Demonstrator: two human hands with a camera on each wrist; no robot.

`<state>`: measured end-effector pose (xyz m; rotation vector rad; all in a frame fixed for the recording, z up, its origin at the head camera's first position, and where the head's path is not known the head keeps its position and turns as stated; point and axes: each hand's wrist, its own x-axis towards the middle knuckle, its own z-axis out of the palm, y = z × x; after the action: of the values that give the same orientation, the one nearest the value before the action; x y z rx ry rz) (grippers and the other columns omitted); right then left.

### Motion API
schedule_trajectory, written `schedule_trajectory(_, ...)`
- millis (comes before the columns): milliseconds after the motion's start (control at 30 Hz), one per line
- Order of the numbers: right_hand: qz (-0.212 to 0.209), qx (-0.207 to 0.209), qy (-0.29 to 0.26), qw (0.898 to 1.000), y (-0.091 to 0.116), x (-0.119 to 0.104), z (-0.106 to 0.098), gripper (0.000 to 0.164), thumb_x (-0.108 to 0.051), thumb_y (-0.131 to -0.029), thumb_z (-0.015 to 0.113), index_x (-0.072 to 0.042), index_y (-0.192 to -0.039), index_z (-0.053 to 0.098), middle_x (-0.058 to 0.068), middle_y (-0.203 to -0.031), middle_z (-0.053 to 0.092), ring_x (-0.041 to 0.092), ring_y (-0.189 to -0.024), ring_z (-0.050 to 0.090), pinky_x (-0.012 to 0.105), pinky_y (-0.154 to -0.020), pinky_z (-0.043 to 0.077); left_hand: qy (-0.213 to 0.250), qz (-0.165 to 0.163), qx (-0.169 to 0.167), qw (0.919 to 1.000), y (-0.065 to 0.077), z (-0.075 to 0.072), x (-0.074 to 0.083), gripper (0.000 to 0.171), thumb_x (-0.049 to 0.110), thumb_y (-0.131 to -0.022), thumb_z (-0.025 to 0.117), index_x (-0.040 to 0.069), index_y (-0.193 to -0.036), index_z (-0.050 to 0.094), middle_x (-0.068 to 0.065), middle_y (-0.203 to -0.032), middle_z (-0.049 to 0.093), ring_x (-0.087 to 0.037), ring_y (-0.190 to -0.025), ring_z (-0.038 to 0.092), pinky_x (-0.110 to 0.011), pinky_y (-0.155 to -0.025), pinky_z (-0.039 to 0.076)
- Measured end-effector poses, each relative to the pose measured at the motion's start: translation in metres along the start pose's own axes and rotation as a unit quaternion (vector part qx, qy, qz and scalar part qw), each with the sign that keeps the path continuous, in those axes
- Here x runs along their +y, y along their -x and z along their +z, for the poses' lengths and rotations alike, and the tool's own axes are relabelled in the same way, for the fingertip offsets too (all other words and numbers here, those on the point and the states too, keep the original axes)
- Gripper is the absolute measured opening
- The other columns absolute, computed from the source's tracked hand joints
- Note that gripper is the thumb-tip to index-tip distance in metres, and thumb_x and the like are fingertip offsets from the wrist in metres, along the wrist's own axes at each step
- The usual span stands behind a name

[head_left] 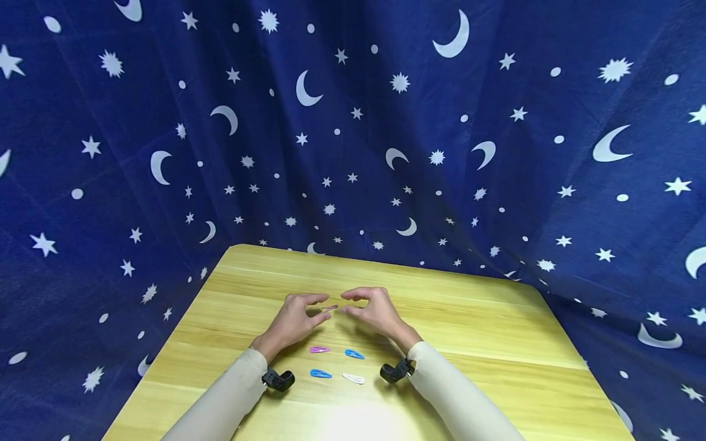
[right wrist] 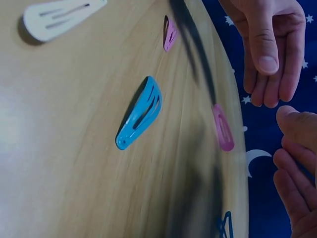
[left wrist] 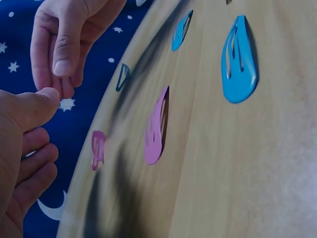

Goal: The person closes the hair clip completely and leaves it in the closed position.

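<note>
My left hand [head_left: 292, 320] and right hand [head_left: 375, 311] face each other above the wooden table, fingers gently curved and holding nothing. A far pink hair clip [head_left: 331, 307] shows between the left thumb and fingers in the head view; the right wrist view shows this pink clip [right wrist: 224, 128] on the table. Beside it is a dark blue clip [left wrist: 123, 77], mostly hidden in the head view. Nearer me lie another pink clip [head_left: 320, 350], a blue clip [head_left: 354, 354], a second blue clip [head_left: 320, 373] and a white clip [head_left: 353, 379].
The wooden table [head_left: 469, 331] stretches out to both sides of my forearms. Behind it hangs a dark blue curtain [head_left: 353, 153] printed with moons and stars. Black wrist cameras stick out from the left sleeve [head_left: 226, 392] and right sleeve [head_left: 458, 392], close over the nearer clips.
</note>
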<state>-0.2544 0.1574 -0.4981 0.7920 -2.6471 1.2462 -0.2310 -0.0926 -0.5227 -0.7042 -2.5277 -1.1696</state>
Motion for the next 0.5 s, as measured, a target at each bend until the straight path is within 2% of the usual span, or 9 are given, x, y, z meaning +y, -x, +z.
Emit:
schedule_trajectory(233, 0.008, -0.007, -0.009, 1.000, -0.008, 0.002, 0.007, 0.028, -0.008, -0.091, 0.089, -0.008, -0.118, 0.084, 0.006, -0.120, 0.084, 0.031, -0.111, 0.078, 0.051, -0.103, 0.062, 0.003, -0.021, 0.001, 0.9998, -0.006, 0.007, -0.005, 0.040, 0.018, -0.094, 0.090, 0.003, -0.129, 0.079, -0.013, -0.129, 0.080, -0.033, -0.123, 0.076, -0.047, -0.107, 0.060)
schedule_trajectory(500, 0.015, -0.030, -0.021, 0.999, -0.015, 0.007, 0.017, 0.025, -0.006, -0.094, 0.086, -0.002, -0.118, 0.083, 0.012, -0.119, 0.083, 0.033, -0.110, 0.078, 0.042, -0.098, 0.065, 0.003, -0.051, -0.014, 0.9986, -0.008, 0.011, -0.009, 0.040, 0.013, -0.094, 0.088, 0.004, -0.131, 0.078, -0.014, -0.129, 0.080, -0.034, -0.123, 0.076, -0.048, -0.108, 0.060)
